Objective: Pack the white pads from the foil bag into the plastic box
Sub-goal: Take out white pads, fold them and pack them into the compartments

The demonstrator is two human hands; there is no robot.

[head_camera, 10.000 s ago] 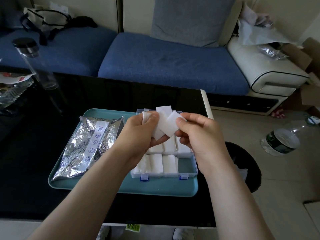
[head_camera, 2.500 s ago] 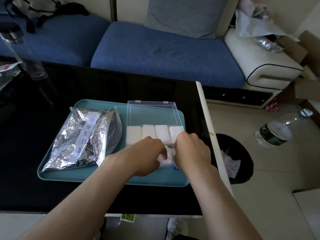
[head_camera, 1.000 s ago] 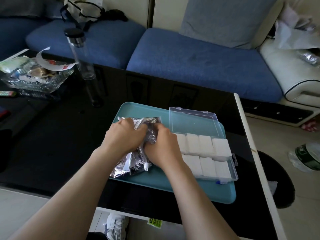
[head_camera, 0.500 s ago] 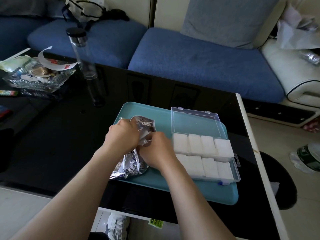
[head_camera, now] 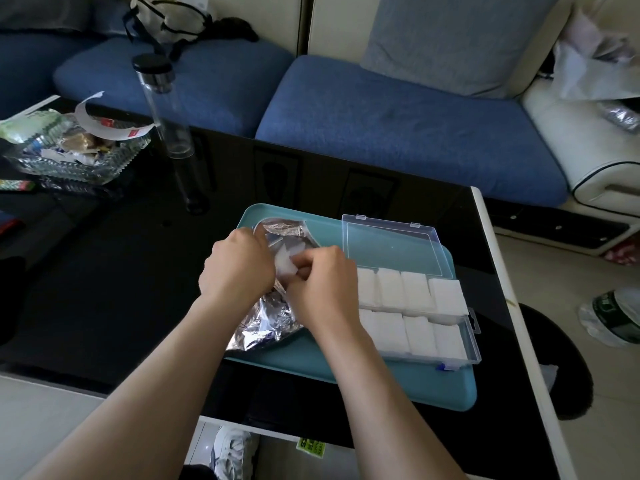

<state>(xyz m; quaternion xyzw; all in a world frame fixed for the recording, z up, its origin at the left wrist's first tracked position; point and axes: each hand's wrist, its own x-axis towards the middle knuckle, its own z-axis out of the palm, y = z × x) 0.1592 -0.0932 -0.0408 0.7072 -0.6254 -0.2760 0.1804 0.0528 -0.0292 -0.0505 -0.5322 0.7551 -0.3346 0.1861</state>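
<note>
Left hand [head_camera: 239, 268] is seen from the head camera curled over the far edge of the foil bag [head_camera: 266, 320], which is gripped near its open mouth. Just beside it, the right hand [head_camera: 322, 282] is closed in a pinch on the white pads [head_camera: 285, 263]. These are held at the bag's mouth, between the two hands, and how many are held cannot be told. The crumpled bag is laid on the left part of a teal tray [head_camera: 398, 382], and its near end is shown below the wrists.

On the right part of the same tray the plastic box [head_camera: 474, 337] is placed, touching the right wrist's side of the bag area. Its clear lid [head_camera: 391, 247] is folded back flat toward the sofa. Two rows of four compartments can be made out, and each is filled with packed pads [head_camera: 415, 296] – the far row is stacked a little above the rim.

The tray is set on a glossy black tabletop [head_camera: 121, 271]. Farther left on it a tall clear bottle [head_camera: 166, 109] with a black cap is stood upright, and a glass dish [head_camera: 76, 147] heaped with wrappers is placed near the left edge. Behind the tabletop a blue sofa [head_camera: 398, 126] with a grey cushion [head_camera: 450, 39] is seen. On the floor to the right, a plastic water bottle [head_camera: 613, 317] is laid on its side – well apart from the tray – and a dark bin [head_camera: 561, 358] is set against the table's edge
</note>
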